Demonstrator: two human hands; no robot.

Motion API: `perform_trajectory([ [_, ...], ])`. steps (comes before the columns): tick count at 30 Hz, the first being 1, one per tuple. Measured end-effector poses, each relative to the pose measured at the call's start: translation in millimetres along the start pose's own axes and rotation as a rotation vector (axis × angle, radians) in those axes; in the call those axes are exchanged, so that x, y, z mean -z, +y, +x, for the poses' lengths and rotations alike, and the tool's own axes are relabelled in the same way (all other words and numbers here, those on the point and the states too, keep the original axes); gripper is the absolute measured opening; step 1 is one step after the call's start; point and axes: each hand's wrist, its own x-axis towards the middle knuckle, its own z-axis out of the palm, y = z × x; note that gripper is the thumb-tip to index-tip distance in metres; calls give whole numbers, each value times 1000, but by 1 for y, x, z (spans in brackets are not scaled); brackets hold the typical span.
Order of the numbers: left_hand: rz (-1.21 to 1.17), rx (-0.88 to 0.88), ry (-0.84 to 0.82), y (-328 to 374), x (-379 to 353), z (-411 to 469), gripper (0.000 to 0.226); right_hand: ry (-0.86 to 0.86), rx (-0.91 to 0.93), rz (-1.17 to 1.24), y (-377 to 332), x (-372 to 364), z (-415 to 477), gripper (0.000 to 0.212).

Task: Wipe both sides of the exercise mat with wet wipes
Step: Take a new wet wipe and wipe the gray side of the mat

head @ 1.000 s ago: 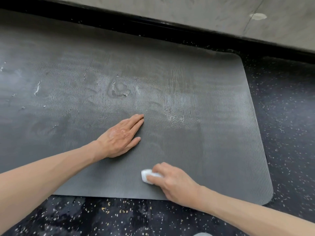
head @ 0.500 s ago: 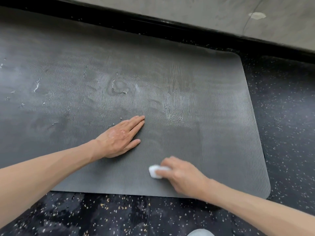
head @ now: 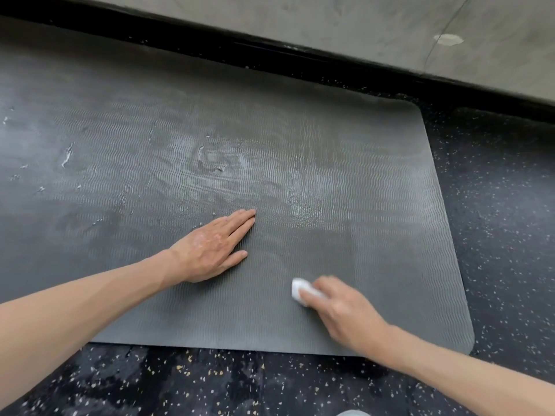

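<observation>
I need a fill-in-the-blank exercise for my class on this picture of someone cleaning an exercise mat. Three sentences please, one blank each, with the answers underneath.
1. The left hand presses on the grey exercise mat with its palm facing ____.
2. The right hand grips a wet wipe whose colour is ____.
3. The mat lies on a speckled floor that is mostly ____.

Missing words: down; white; black.

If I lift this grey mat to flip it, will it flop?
Probably floppy: the thin grey ribbed exercise mat shows dents and hugs the speckled floor. It may slide; the left hand presses flat on it while the right hand rubs a white wet wipe.
</observation>
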Motion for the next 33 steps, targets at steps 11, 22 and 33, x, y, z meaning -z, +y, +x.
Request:
perform_trajectory([
  [11, 22, -9, -11, 2, 9, 0, 69, 84, -43, -58, 36, 12, 12, 38],
  [22, 2, -41, 37, -2, 10, 8, 65, 91, -18, -106, 51, 14, 43, 34],
  [33, -76, 74, 89, -21, 7, 37, 66, 198, -134, -119, 81, 34, 102, 33],
])
